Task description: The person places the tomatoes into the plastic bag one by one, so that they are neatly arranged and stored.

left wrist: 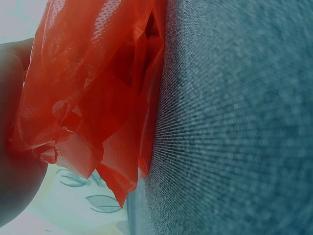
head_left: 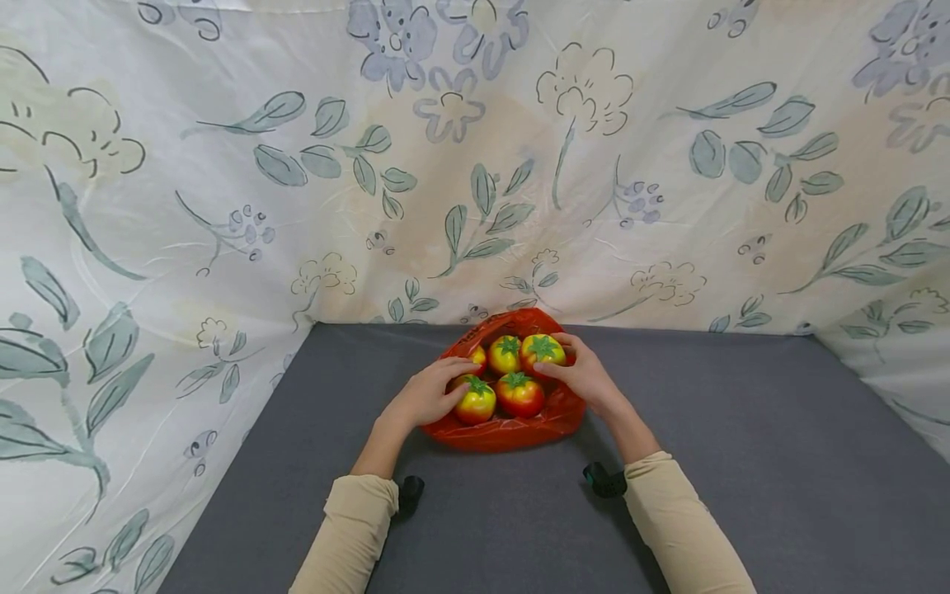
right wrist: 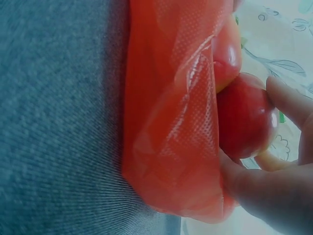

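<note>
Several red-and-yellow tomatoes with green tops sit in an opened red plastic bag (head_left: 505,435). From the left, my left hand (head_left: 425,398) reaches over the bag's rim, its thumb and curved fingers about the near left tomato (head_left: 477,403). The left wrist view has the red bag (left wrist: 83,98) covering the fingertips. On the right side, my right hand (head_left: 586,378) holds the far right tomato (head_left: 540,350) between thumb and fingers. The right wrist view shows that red tomato (right wrist: 247,117) just above the bag's edge, with the fingers around it.
The bag lies on a dark grey cloth-covered table (head_left: 490,520), near its back edge. A floral curtain (head_left: 460,198) hangs behind and on the sides. Small black devices (head_left: 604,480) sit at both wrists, beside the beige sleeves (head_left: 679,520).
</note>
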Available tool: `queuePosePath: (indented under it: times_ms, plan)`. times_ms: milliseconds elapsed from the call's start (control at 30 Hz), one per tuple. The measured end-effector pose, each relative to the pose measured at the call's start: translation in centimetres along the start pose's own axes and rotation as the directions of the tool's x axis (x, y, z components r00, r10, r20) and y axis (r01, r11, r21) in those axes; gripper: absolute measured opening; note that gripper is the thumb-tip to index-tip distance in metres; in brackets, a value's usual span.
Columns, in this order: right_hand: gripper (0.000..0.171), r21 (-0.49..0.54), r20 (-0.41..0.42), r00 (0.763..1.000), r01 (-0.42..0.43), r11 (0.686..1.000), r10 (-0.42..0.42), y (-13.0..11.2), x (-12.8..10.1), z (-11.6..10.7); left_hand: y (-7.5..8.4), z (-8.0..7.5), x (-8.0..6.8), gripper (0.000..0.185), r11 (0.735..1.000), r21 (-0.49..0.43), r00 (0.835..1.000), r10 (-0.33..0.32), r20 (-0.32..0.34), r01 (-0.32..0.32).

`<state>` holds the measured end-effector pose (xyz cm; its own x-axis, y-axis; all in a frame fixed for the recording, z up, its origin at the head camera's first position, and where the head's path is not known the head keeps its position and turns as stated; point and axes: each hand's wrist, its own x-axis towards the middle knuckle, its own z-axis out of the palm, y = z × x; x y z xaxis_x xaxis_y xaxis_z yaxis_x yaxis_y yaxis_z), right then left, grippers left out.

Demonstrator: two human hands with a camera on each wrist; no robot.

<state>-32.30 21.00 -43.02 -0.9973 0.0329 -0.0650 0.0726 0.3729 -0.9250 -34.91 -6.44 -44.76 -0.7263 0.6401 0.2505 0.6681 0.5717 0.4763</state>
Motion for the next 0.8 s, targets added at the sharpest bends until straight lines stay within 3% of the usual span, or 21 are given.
queuePosePath:
  times_ms: [333,800]
  plan:
    - [0.074,-0.013,-0.006,1.000,0.018,1.000,-0.018,0.50,0.01,0.23,0.04,0.00,-0.01,0.038,1.000,-0.002,1.000,-0.011,0.013,0.011]
    - [0.073,-0.065,-0.018,1.000,-0.022,0.998,0.021,0.48,-0.08,0.37,0.07,-0.09,-0.30,0.040,1.000,-0.007,1.000,0.002,0.002,-0.002]
